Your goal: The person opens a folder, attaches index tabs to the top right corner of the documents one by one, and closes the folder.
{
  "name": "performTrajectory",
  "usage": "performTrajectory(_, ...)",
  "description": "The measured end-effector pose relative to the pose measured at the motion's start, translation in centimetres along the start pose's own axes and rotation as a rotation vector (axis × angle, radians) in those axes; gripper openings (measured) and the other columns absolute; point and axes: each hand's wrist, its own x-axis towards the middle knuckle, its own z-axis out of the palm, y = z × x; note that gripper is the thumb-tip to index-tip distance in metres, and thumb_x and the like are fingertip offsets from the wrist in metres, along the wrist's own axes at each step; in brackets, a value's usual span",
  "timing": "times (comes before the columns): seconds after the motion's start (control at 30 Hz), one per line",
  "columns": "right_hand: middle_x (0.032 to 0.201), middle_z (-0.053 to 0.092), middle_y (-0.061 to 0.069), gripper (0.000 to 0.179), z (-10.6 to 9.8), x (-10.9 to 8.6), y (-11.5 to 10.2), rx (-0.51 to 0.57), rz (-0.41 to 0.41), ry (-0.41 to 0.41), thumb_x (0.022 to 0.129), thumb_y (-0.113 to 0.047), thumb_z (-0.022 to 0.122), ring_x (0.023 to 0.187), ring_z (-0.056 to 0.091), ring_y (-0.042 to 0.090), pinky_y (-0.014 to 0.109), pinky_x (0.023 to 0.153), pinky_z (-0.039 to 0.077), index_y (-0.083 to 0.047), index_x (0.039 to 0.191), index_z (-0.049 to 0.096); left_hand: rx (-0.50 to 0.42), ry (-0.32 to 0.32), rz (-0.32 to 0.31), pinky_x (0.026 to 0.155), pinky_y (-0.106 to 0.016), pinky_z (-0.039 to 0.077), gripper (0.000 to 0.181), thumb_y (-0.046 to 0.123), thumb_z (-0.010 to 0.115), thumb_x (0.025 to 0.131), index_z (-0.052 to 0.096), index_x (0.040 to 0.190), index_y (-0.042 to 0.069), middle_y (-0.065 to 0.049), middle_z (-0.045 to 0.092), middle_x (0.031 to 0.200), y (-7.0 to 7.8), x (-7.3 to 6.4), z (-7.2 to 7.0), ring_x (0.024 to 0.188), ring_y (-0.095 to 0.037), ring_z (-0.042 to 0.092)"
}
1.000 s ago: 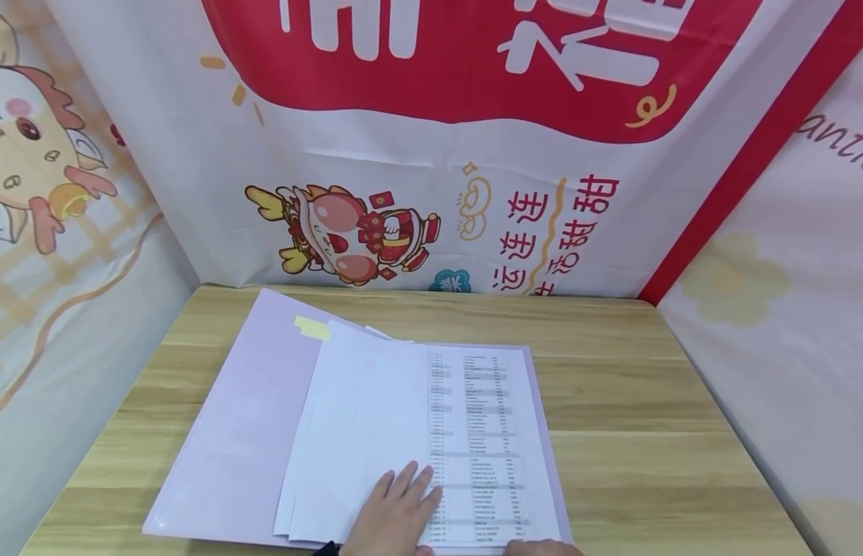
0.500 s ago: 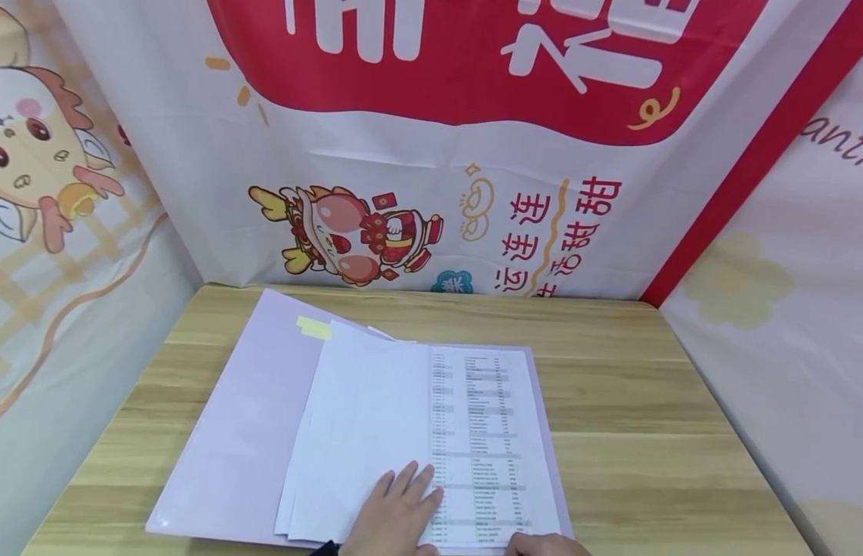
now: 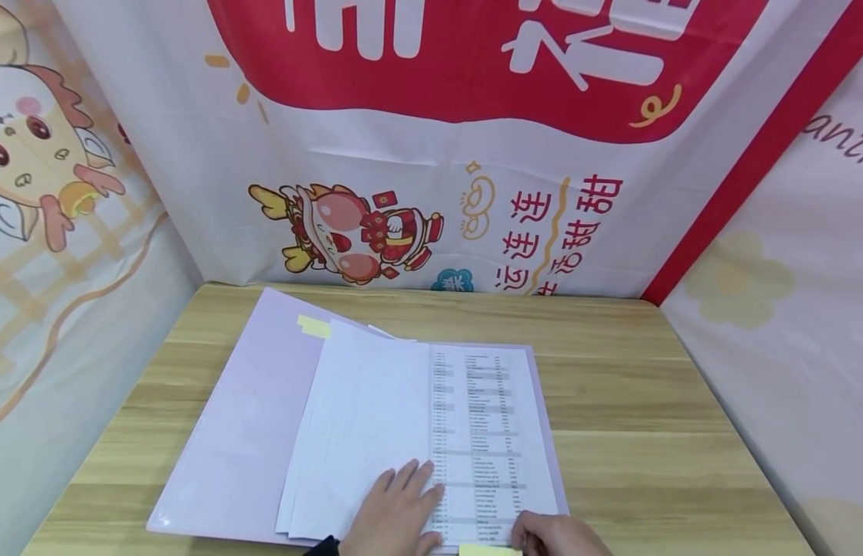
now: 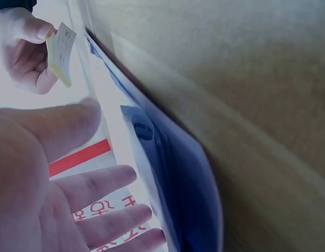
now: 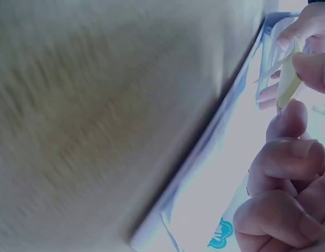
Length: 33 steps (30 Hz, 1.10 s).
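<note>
A light purple folder (image 3: 222, 440) lies spread on the table with white pages inside. Its right-hand page is a printed sheet (image 3: 494, 432) with columns of small text and grey bands. My left hand (image 3: 395, 510) rests on the pages near the fold, fingers straight. At the folder's bottom edge, my right hand (image 3: 559, 534) pinches a yellow sticky note pad (image 3: 488, 550), partly cut off by the frame. In the left wrist view the sticky note pad (image 4: 62, 52) shows a white printed face between thumb and fingers.
Yellow sticky tabs (image 3: 314, 327) stick out at the top of the left page (image 3: 365, 417). A wooden table (image 3: 626, 432) extends on both sides. Printed cloth (image 3: 375, 147) hangs behind the table's back edge and along its sides.
My right hand has moved slightly up and to the right, and the yellow sticky note pad has come into view in it. The left hand stays in place on the pages.
</note>
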Motion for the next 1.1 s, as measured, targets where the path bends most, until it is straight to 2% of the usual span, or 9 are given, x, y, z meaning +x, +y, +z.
performTrajectory(0.1, 0.063, 0.045, -0.022, 0.017, -0.7, 0.0, -0.3, -0.022, -0.047, 0.048, 0.083, -0.013, 0.076, 0.055, 0.042, -0.007, 0.016, 0.050, 0.036, -0.021, 0.085, 0.062, 0.007, 0.044, 0.007, 0.104, -0.052, 0.047, 0.055, 0.051, 0.068, 0.093, 0.065, 0.136, 0.018, -0.009, 0.055, 0.147, 0.0, 0.0, -0.2, 0.136, -0.030, 0.051)
performTrajectory(0.27, 0.066, 0.045, -0.021, 0.026, -1.8, 0.1, -0.8, -0.025, -0.061, 0.100, 0.085, -0.033, 0.082, 0.055, 0.040, -0.006, 0.015, 0.049, 0.033, -0.023, 0.088, 0.059, -0.028, 0.062, 0.009, 0.104, -0.052, 0.046, 0.052, 0.051, 0.067, 0.094, 0.066, 0.134, 0.017, -0.009, 0.057, 0.145, 0.0, 0.2, -0.7, 0.136, -0.031, 0.050)
performTrajectory(0.4, 0.068, 0.044, -0.023, 0.028, -2.2, 0.3, -0.9, -0.075, -0.145, 0.192, 0.083, -0.027, 0.085, 0.055, 0.037, -0.008, 0.013, 0.047, 0.032, -0.024, 0.089, 0.058, -0.132, 0.073, 0.004, 0.104, -0.050, 0.047, 0.048, 0.046, 0.066, 0.096, 0.065, 0.135, 0.018, -0.006, 0.059, 0.142, 0.0, 0.2, -1.4, 0.134, -0.027, 0.052)
performTrajectory(0.47, 0.068, 0.043, -0.024, 0.030, -2.5, 0.4, -1.1, -0.107, -0.201, 0.246, 0.082, -0.022, 0.086, 0.056, 0.035, -0.009, 0.013, 0.047, 0.032, -0.023, 0.089, 0.057, -0.215, 0.085, -0.007, 0.102, -0.049, 0.048, 0.046, 0.043, 0.066, 0.097, 0.064, 0.136, 0.017, -0.004, 0.061, 0.139, 0.0, 0.2, -1.9, 0.131, -0.024, 0.054)
performTrajectory(0.53, 0.068, 0.043, -0.023, 0.031, -2.8, 0.5, -1.4, -0.135, -0.213, 0.280, 0.081, -0.020, 0.086, 0.055, 0.035, -0.008, 0.013, 0.046, 0.033, -0.024, 0.090, 0.057, -0.323, 0.096, -0.023, 0.101, -0.047, 0.050, 0.046, 0.038, 0.067, 0.098, 0.063, 0.137, 0.016, -0.002, 0.062, 0.137, 0.1, 0.3, -2.6, 0.129, -0.022, 0.057)
performTrajectory(0.7, 0.068, 0.044, -0.020, 0.028, -3.8, 1.0, -2.6, -0.175, -0.143, 0.322, 0.083, -0.022, 0.085, 0.057, 0.042, -0.003, 0.016, 0.049, 0.039, -0.025, 0.090, 0.058, -0.630, 0.113, -0.041, 0.089, -0.037, 0.056, 0.054, 0.033, 0.075, 0.092, 0.058, 0.141, 0.016, 0.002, 0.065, 0.126, 0.0, 0.7, -3.8, 0.111, -0.012, 0.064)
performTrajectory(0.83, 0.068, 0.045, -0.019, 0.030, -4.0, 1.5, -3.4, -0.217, -0.156, 0.403, 0.081, -0.020, 0.087, 0.057, 0.043, -0.001, 0.017, 0.050, 0.039, -0.025, 0.091, 0.059, -0.887, 0.162, 0.007, 0.076, -0.026, 0.055, 0.053, 0.036, 0.075, 0.093, 0.059, 0.137, 0.013, 0.004, 0.067, 0.110, -0.2, 1.5, -4.1, 0.094, -0.006, 0.065)
performTrajectory(0.93, 0.068, 0.044, -0.018, 0.033, -3.9, 2.1, -3.7, -0.266, -0.209, 0.492, 0.078, -0.017, 0.089, 0.057, 0.040, -0.003, 0.017, 0.050, 0.038, -0.024, 0.091, 0.060, -1.001, 0.216, 0.019, 0.073, -0.024, 0.054, 0.047, 0.040, 0.070, 0.096, 0.064, 0.130, 0.009, 0.005, 0.068, 0.102, -0.2, 2.3, -4.2, 0.086, -0.006, 0.065)
performTrajectory(1.1, 0.069, 0.042, -0.018, 0.036, -3.5, 2.9, -3.9, -0.341, -0.242, 0.599, 0.074, -0.014, 0.091, 0.057, 0.033, -0.006, 0.015, 0.049, 0.034, -0.021, 0.092, 0.061, -1.114, 0.233, -0.055, 0.062, -0.026, 0.055, 0.037, 0.037, 0.064, 0.101, 0.068, 0.120, 0.006, 0.001, 0.069, 0.095, -0.2, 3.2, -4.4, 0.077, -0.014, 0.066)
